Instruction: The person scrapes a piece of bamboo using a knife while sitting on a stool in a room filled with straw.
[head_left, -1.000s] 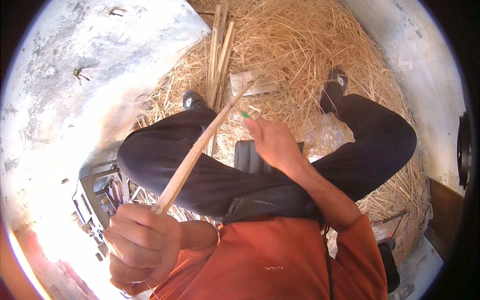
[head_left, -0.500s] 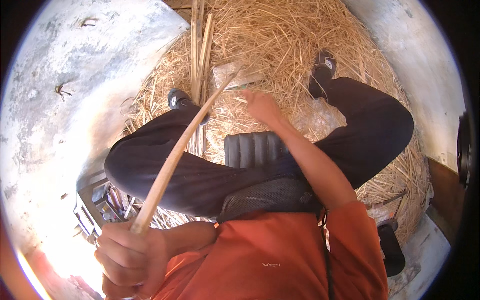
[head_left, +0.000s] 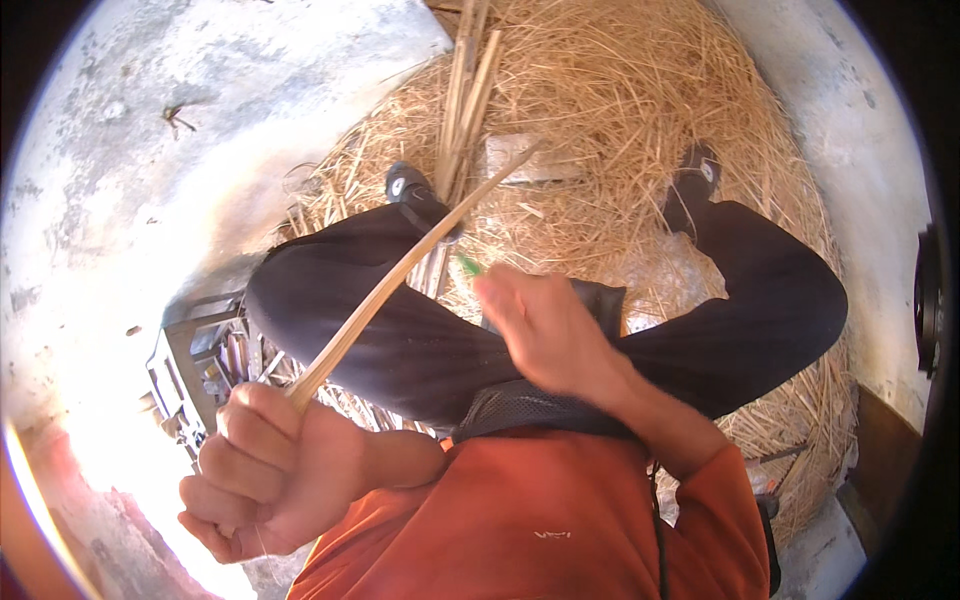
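A long, pale, slightly curved wooden strip (head_left: 390,280) slants up and to the right across my left leg. Its lower end sits in my left hand (head_left: 270,465), which is wrapped round it in a fist at the lower left. Over my lap, my right hand (head_left: 550,330) is closed, with a small green piece (head_left: 469,265) showing past its fingertips. The rest of what that hand holds is hidden, so its kind cannot be made out. The right hand is apart from the strip. Behind it lies a dark pad (head_left: 602,303), partly covered.
Loose straw-like shavings (head_left: 610,80) cover the floor around my crossed legs. Several long wooden strips (head_left: 468,90) lie at the far middle, beside a whitish block (head_left: 560,165). A frame-like rack (head_left: 190,370) with small items stands at left. Pale walls (head_left: 300,60) flank both sides.
My right hand has drawn back toward my body from the strip's far end, and the green piece now shows. The left hand still grips the strip. The whole view has shifted slightly.
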